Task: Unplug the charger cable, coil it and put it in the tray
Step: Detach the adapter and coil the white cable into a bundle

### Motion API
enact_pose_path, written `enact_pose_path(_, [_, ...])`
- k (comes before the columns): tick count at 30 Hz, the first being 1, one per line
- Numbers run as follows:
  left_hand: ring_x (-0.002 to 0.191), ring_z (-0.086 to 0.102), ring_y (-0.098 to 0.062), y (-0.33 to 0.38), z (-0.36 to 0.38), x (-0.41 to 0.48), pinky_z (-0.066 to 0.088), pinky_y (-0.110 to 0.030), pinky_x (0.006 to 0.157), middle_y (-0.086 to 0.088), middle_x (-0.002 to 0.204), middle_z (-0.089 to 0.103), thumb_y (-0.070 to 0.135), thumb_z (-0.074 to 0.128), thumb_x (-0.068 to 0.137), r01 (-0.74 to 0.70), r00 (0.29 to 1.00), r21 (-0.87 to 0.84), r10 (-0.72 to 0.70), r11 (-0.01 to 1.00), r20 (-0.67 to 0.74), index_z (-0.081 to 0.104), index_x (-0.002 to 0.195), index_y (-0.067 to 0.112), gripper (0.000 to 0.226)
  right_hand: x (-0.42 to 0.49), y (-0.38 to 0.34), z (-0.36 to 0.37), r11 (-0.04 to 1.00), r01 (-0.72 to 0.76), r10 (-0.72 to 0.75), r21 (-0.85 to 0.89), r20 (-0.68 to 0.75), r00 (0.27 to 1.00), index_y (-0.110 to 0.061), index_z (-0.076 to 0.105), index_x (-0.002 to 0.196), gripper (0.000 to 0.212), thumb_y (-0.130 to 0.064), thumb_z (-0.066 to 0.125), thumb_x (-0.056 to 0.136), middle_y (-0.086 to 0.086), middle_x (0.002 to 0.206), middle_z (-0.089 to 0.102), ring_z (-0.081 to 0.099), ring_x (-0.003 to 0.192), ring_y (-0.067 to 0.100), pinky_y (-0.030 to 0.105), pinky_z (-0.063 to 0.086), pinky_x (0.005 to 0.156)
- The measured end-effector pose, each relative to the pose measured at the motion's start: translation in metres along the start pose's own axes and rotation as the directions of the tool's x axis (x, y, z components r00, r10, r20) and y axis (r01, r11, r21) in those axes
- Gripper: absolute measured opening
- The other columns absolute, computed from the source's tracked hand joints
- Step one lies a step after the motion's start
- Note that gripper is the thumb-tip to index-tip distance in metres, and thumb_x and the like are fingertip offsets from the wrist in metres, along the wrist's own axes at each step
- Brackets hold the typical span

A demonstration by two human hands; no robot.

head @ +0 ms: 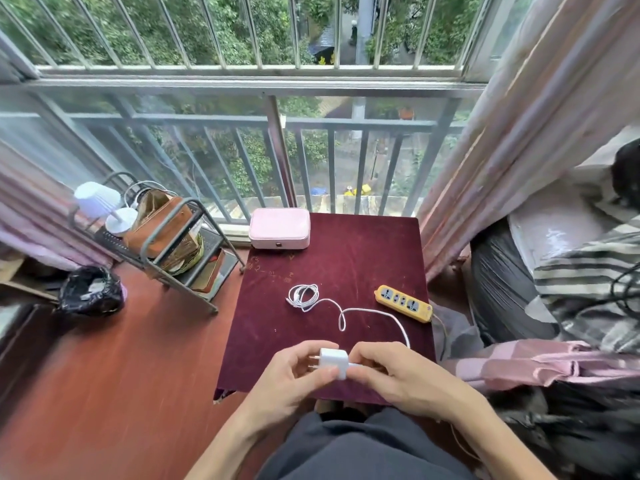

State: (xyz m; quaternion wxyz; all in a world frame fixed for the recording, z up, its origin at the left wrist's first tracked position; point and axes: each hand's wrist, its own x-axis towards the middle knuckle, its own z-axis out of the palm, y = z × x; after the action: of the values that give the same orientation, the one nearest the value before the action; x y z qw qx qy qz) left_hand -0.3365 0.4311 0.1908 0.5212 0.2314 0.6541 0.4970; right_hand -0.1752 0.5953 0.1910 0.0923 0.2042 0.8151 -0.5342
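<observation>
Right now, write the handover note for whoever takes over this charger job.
Left hand: holds the white charger adapter, prongs pointing left.
Right hand: pinches the cable's plug where it enters the adapter.
White cable runs from the right hand across the red tablecloth to a loose coil at its far end.
Yellow power strip at the right edge has nothing plugged in.
Done: charger is out of the strip.
Left: pull cable from adapter, coil it fully, put it away. No open tray shows; a closed pink case sits at the far edge.
</observation>
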Motion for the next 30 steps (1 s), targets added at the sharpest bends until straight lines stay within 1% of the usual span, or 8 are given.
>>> enact_pose_path(5, [0.087, 0.072, -0.006, -0.003, 0.002, -0.003, 0.054, -0.016, 0.076, -0.006, 0.102, 0.079, 0.005, 0.071, 0.093, 0.005, 1.000, -0.011, -0.005, 1.000, 0.003, 0.073, 0.117, 0.008, 0.025, -0.004, 0.005, 0.013, 0.998, 0.051, -0.047, 0.043, -0.090, 0.995, -0.022, 0.069, 0.092, 0.023, -0.042, 0.063, 0.103, -0.011, 0.061, 0.048, 0.040, 0.059, 0.003, 0.024, 0.035, 0.058])
enact_pose_path(10, [0.086, 0.072, -0.006, -0.008, 0.003, -0.004, 0.055, -0.017, 0.075, -0.016, 0.108, 0.077, 0.002, 0.070, 0.093, -0.007, 1.000, -0.021, 0.007, 1.000, 0.007, 0.072, 0.117, 0.005, 0.024, -0.006, 0.009, 0.020, 0.997, 0.061, -0.053, 0.046, -0.141, 0.989, -0.023, 0.072, 0.093, 0.022, -0.042, 0.064, 0.102, -0.010, 0.060, 0.047, 0.040, 0.059, 0.004, 0.023, 0.034, 0.058])
enact_pose_path(15, [0.086, 0.073, -0.006, -0.011, 0.004, -0.004, 0.054, -0.015, 0.075, -0.018, 0.109, 0.077, 0.001, 0.070, 0.093, -0.018, 1.000, -0.034, 0.018, 0.999, 0.016, 0.072, 0.117, 0.005, 0.024, -0.008, 0.010, 0.022, 0.995, 0.079, -0.069, 0.054, -0.166, 0.984, -0.023, 0.073, 0.092, 0.022, -0.041, 0.063, 0.101, -0.012, 0.059, 0.043, 0.038, 0.058, 0.003, 0.019, 0.032, 0.056])
enact_pose_path(21, [0.091, 0.073, -0.011, -0.014, 0.001, -0.003, 0.055, -0.019, 0.079, -0.017, 0.109, 0.078, 0.005, 0.071, 0.093, -0.023, 1.000, -0.039, 0.024, 0.999, 0.021, 0.074, 0.116, 0.009, 0.023, -0.007, 0.015, 0.022, 0.995, 0.052, -0.038, 0.081, -0.164, 0.986, -0.029, 0.076, 0.095, 0.018, -0.041, 0.064, 0.100, -0.012, 0.056, 0.040, 0.038, 0.053, 0.001, 0.011, 0.036, 0.055])
enact_pose_path(24, [0.094, 0.074, -0.014, -0.024, -0.005, 0.000, 0.057, -0.023, 0.082, -0.011, 0.108, 0.079, 0.010, 0.075, 0.092, -0.013, 1.000, -0.020, 0.014, 1.000, 0.025, 0.075, 0.115, 0.015, 0.024, -0.005, 0.020, 0.023, 0.998, 0.016, -0.004, 0.067, -0.182, 0.983, -0.034, 0.078, 0.096, 0.018, -0.045, 0.064, 0.099, -0.018, 0.058, 0.051, 0.045, 0.053, 0.001, 0.009, 0.039, 0.058])
enact_pose_path(27, [0.086, 0.074, -0.009, -0.050, -0.019, 0.018, 0.055, -0.015, 0.074, -0.001, 0.099, 0.081, 0.017, 0.082, 0.084, 0.047, 0.990, 0.099, -0.033, 0.994, -0.134, 0.076, 0.108, 0.021, 0.025, -0.002, 0.035, 0.022, 0.997, -0.069, 0.062, -0.018, -0.260, 0.963, -0.036, 0.077, 0.095, 0.016, -0.048, 0.066, 0.095, -0.013, 0.080, 0.068, 0.059, 0.068, 0.003, 0.014, 0.045, 0.067])
enact_pose_path(28, [0.083, 0.072, -0.008, -0.064, -0.026, 0.027, 0.053, -0.013, 0.070, 0.001, 0.094, 0.080, 0.021, 0.084, 0.081, 0.105, 0.972, 0.167, -0.066, 0.980, -0.223, 0.076, 0.105, 0.023, 0.026, -0.001, 0.042, 0.022, 0.993, -0.093, 0.071, -0.067, -0.271, 0.960, -0.034, 0.077, 0.094, 0.012, -0.043, 0.069, 0.096, -0.010, 0.083, 0.067, 0.059, 0.072, 0.004, 0.017, 0.045, 0.071])
enact_pose_path(30, [0.083, 0.071, -0.007, -0.096, -0.040, 0.046, 0.049, -0.013, 0.067, 0.006, 0.093, 0.077, 0.030, 0.084, 0.079, 0.250, 0.913, 0.276, -0.131, 0.928, -0.386, 0.073, 0.104, 0.025, 0.028, 0.002, 0.055, 0.023, 0.954, -0.145, 0.068, -0.261, -0.284, 0.956, -0.029, 0.078, 0.094, 0.011, -0.029, 0.070, 0.101, -0.013, 0.084, 0.063, 0.059, 0.078, 0.003, 0.030, 0.046, 0.080])
